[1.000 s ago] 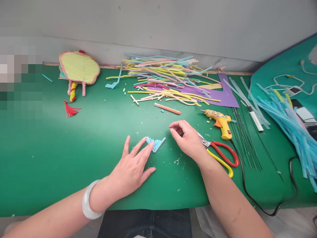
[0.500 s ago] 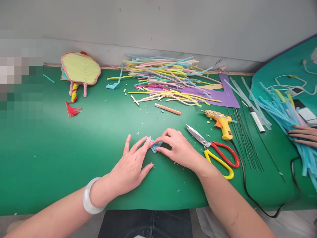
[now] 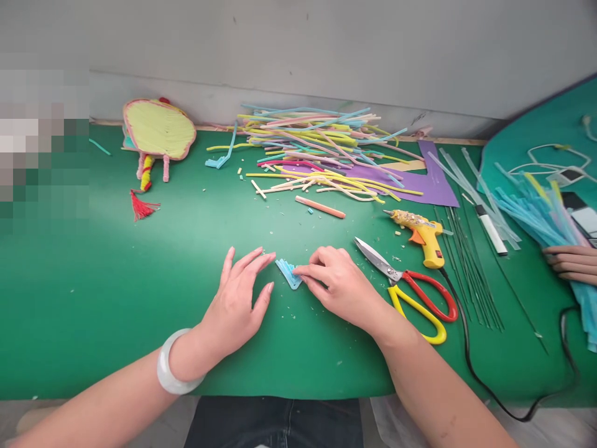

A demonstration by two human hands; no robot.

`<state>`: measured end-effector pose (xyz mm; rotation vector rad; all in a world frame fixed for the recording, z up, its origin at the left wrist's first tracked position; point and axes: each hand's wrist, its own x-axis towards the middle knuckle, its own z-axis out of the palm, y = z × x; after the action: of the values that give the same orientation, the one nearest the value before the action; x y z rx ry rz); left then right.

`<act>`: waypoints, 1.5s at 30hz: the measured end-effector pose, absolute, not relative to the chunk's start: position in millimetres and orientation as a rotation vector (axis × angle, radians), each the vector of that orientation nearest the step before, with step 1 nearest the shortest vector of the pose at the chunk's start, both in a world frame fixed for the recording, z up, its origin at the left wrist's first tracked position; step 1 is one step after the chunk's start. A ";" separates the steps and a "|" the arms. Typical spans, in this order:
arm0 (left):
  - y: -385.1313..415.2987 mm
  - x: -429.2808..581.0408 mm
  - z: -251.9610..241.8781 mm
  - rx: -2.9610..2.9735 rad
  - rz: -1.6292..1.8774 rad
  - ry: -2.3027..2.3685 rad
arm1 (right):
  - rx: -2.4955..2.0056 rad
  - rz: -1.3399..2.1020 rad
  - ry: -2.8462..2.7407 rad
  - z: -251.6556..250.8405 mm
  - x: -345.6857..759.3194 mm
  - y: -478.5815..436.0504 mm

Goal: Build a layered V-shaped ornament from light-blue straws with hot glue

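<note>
Low on the green tabletop lies a small fan-shaped light-blue piece [image 3: 288,274], made of short strips set side by side and seemingly cut from pipe cleaners. The fingers of my right hand [image 3: 342,283] close on its right edge, partly covering it. My left hand [image 3: 237,302], with a pale bangle [image 3: 175,361] at the wrist, hovers just to the left, fingers spread and holding nothing. Tiny clippings are scattered about. Beside my right hand rest scissors [image 3: 396,274] with one red and one yellow handle.
A yellow glue gun [image 3: 422,235] lies behind the scissors, its black cord [image 3: 459,336] running right. Farther back are a heap of coloured pipe cleaners [image 3: 317,137], purple sheet [image 3: 441,186], thin wires [image 3: 471,274], a marker [image 3: 490,230] and a tasselled fan [image 3: 161,130]. Another person's hand [image 3: 571,261] touches blue strips.
My left hand has drawn back leftward off the light-blue piece, uncovering its left part. My right hand stays at the piece's right edge. The view has shifted slightly.
</note>
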<state>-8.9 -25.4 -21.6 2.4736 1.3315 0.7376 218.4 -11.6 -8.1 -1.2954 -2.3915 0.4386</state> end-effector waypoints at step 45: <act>-27.6 -10.4 -27.5 2.594 0.575 1.314 | -1.229 0.205 -2.460 -15.2 205.5 -15.9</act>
<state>-10.4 -27.6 -27.5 2.5943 1.3141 0.5755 205.5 -15.9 -15.2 -1.2293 -2.4599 0.2051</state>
